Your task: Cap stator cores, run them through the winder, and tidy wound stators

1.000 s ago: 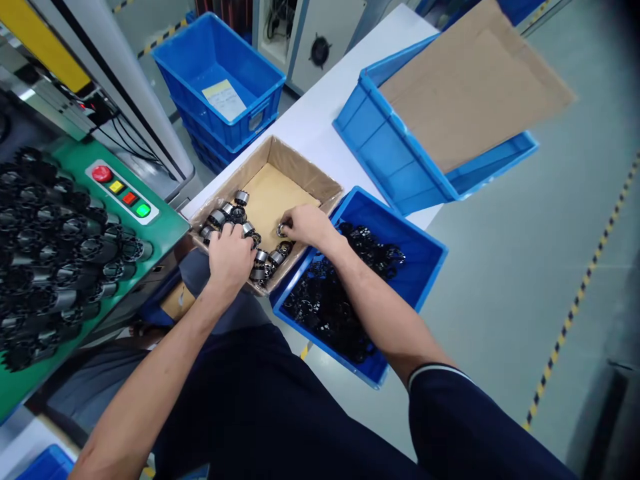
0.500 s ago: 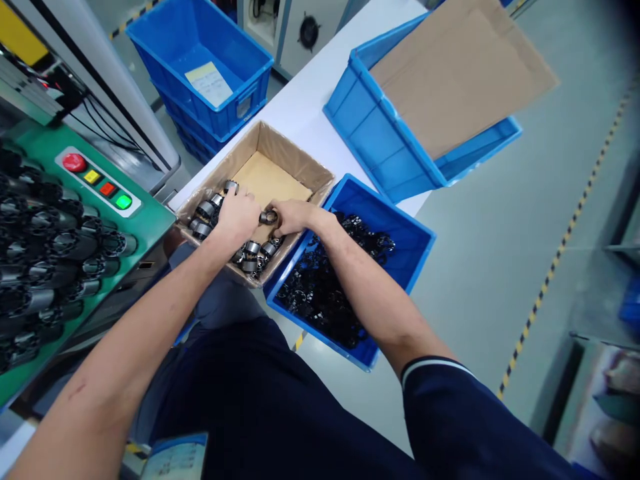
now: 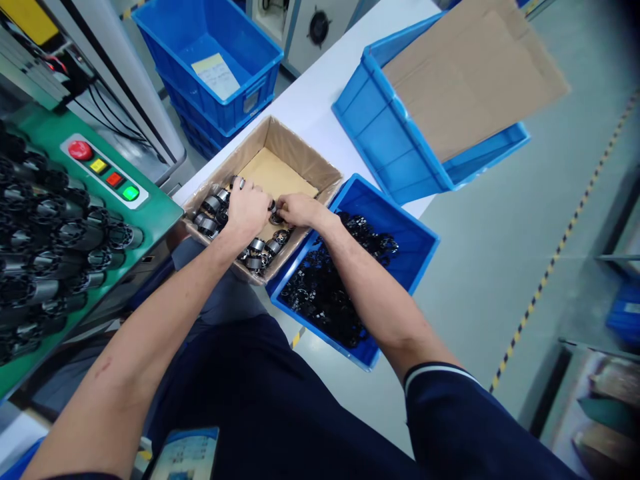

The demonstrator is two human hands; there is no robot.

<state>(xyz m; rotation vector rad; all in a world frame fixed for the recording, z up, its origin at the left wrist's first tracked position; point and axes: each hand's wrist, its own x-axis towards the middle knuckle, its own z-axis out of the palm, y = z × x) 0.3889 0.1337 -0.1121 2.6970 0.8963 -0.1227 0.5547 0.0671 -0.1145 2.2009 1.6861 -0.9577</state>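
Note:
Both hands work inside a lined cardboard box (image 3: pixel 305 152). My left hand (image 3: pixel 246 210) has its fingers bent, and a dark metal ring (image 3: pixel 273 206) shows at its right side; part of the grip is hidden by the hand. Close beside it, my right hand (image 3: pixel 299 211) pinches a black ring-shaped part (image 3: pixel 277 218) between thumb and fingers. The two parts lie near each other; whether they touch I cannot tell. Several silver-and-black ring parts (image 3: pixel 207 224) lie at the box's left, and more ring parts (image 3: pixel 257 247) are along its near side.
A blue bin (image 3: pixel 420 257) of small black parts adjoins the box under my right forearm. Behind stands a tilted blue crate (image 3: pixel 367 113) with cardboard (image 3: pixel 475 73). Stacked blue crates (image 3: pixel 265 83) are at back left. Left is a green machine table (image 3: pixel 165 212) with buttons and stacked ring parts.
My left hand has shifted right, closer to my right hand. The ring part between the hands is now more covered by the fingers. The whole view has shifted slightly.

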